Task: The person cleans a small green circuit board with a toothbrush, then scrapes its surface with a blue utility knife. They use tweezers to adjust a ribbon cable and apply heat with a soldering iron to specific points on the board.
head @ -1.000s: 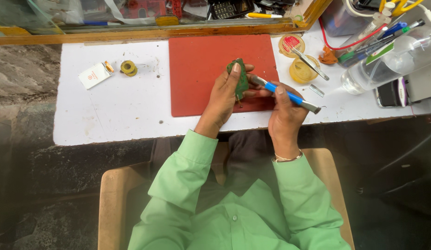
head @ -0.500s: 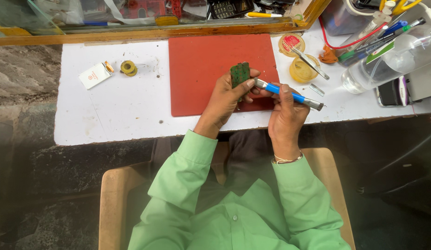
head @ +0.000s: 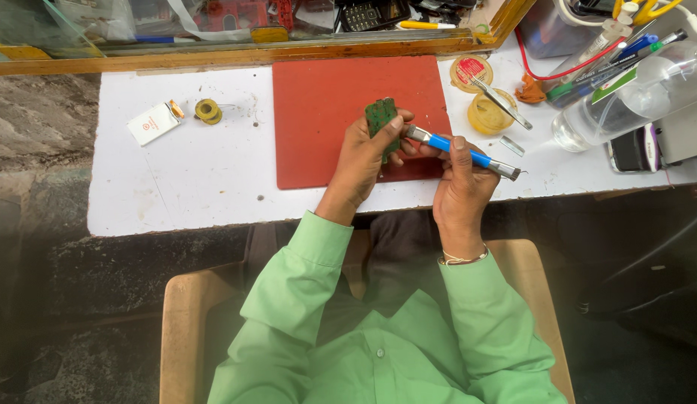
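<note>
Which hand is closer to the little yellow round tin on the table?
The right. The right hand holds a blue tool just below and left of the tin. The left hand, holding a green board, is farther left, over the red mat.

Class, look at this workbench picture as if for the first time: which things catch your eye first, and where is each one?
The red mat stands out first, lying mid-bench on the white table. Above it, the left hand holds a small green circuit board upright, while the right hand grips a blue-handled tool with its tip at the board's edge. The bright green sleeves fill the foreground.
</note>
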`<state>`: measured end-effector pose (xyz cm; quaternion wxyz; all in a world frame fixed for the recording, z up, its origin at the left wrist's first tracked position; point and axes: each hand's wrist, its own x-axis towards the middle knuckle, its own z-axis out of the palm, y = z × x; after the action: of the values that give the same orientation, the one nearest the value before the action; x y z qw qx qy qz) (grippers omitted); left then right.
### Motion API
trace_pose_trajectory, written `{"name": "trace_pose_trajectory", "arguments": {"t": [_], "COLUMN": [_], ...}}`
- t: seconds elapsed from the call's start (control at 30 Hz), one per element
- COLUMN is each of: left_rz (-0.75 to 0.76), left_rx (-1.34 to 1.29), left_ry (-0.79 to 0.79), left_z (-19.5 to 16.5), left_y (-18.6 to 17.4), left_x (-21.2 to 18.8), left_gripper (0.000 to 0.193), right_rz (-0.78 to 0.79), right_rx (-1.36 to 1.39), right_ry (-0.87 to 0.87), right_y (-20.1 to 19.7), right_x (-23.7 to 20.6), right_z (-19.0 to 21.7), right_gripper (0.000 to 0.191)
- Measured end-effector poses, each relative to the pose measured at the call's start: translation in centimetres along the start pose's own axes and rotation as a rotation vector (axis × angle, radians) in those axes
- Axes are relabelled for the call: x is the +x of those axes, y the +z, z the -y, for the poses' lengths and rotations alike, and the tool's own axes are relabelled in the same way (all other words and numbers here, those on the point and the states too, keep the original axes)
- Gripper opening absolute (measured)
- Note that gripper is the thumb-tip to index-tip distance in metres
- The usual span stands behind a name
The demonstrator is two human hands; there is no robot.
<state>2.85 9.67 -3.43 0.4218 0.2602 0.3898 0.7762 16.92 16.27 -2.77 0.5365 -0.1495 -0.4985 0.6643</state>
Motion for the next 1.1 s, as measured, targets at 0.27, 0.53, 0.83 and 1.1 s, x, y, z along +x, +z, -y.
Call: {"name": "trace_pose_trajectory", "arguments": {"t": [0.27, 0.53, 0.83, 1.1], "left_rz": [-0.010, -0.050, 0.009, -0.010], "left_rx": [0.079, -0.021, -0.143, -0.099], "left_ry": [0.025, -0.012, -0.023, -0.037], "left_z": [0.1, -0.1, 0.0, 0.9], "left_y": [-0.1, -0.4, -0.6, -0.8], "left_x": [-0.1, 0.4, 0.8, 1.5], "left_gripper": [0.033, 0.051, 0.049, 0.045], "right_rz": [0.008, 0.031, 0.225, 0.163], "right_rx": [0.010, -0.018, -0.761, -0.837], "right_ry": [0.013, -0.031, -0.456, -0.497], "right_y": [-0.3, -0.5, 0.8, 1.4], "right_x": [-0.1, -0.2, -2.3, -2.4], "right_z": [-0.3, -0.4, 1.7, 1.3], "right_gripper": [0.028, 0.026, 0.022, 0.018]}}
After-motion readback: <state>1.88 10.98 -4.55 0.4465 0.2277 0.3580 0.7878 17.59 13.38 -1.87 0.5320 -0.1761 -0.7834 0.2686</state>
